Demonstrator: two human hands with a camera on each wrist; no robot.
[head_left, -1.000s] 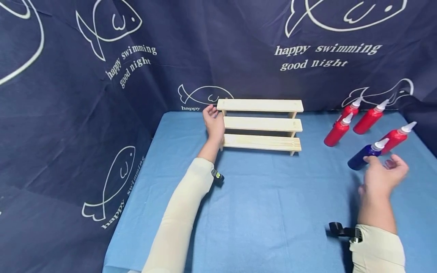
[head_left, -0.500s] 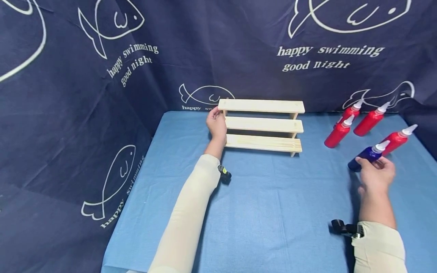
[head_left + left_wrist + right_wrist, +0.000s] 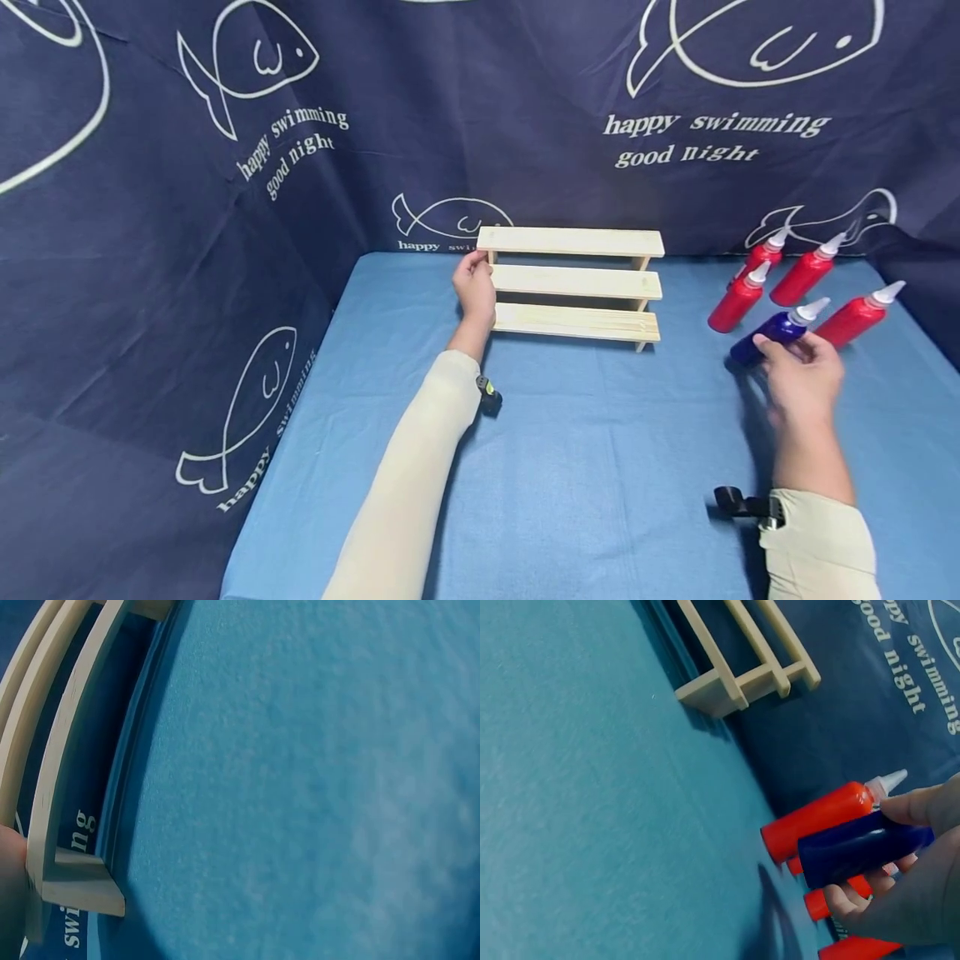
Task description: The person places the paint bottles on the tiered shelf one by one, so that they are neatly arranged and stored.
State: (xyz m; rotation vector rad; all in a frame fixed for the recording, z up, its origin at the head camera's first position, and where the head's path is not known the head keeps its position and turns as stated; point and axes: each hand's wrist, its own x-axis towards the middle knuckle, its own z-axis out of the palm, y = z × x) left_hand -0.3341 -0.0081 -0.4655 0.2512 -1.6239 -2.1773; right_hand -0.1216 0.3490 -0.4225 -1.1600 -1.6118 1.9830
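My right hand (image 3: 806, 379) grips a dark blue squeeze bottle (image 3: 772, 337) with a white pointed nozzle, thumb on one side and fingers on the other. The bottle leans, and in the right wrist view its base (image 3: 817, 862) hangs above the cloth, apart from its shadow. Several red squeeze bottles (image 3: 735, 304) with similar nozzles stand close behind it and to its right. At the left end of a three-step wooden shelf (image 3: 573, 282), my left hand (image 3: 475, 292) holds the side with bent fingers; only a sliver of that hand shows in the left wrist view.
A blue cloth (image 3: 585, 467) covers the table. Dark blue curtains (image 3: 525, 108) with white fish drawings and lettering rise behind and at the left, close to the back of the shelf. The shelf's boards carry no objects.
My right hand has closed round the blue bottle, raised it and carried it left. My left hand has moved slightly right onto the shelf's end. The head view has tilted a little.
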